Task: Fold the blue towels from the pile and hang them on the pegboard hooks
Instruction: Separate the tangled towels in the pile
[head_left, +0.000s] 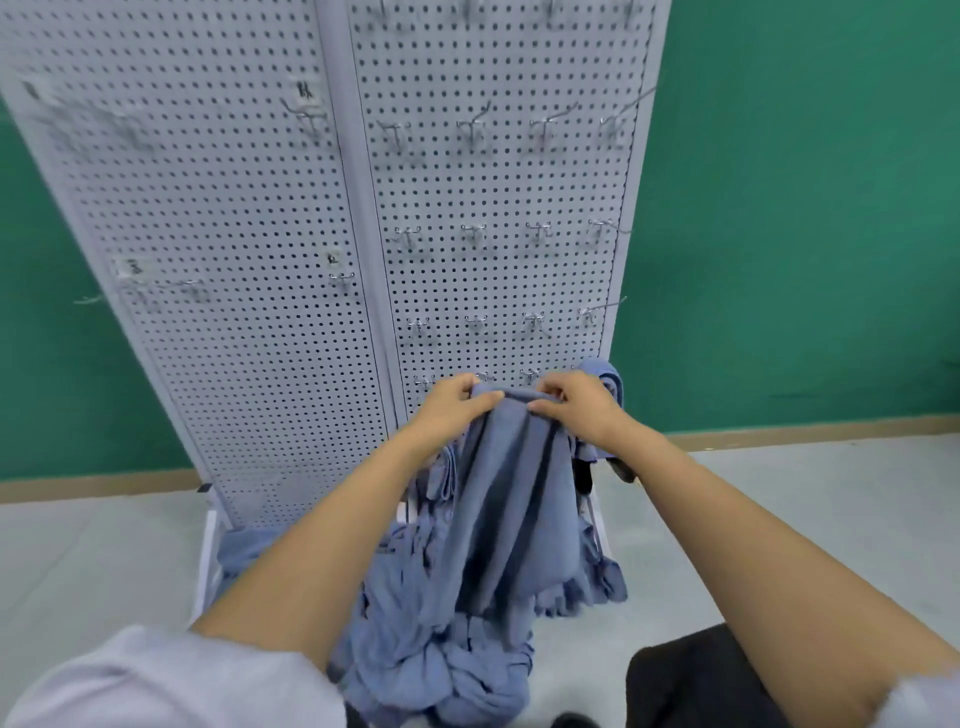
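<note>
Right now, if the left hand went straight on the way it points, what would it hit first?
Probably the pegboard, near its lowest hooks, just past the towel the left hand grips. How far away the board is, I cannot tell.

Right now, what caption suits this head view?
Left hand and right hand hold a blue towel up before the pegboard, above the pile.

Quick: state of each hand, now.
Left hand: closed, gripping the top edge of the blue towel.
Right hand: closed, pinching the same towel's top edge.
</note>
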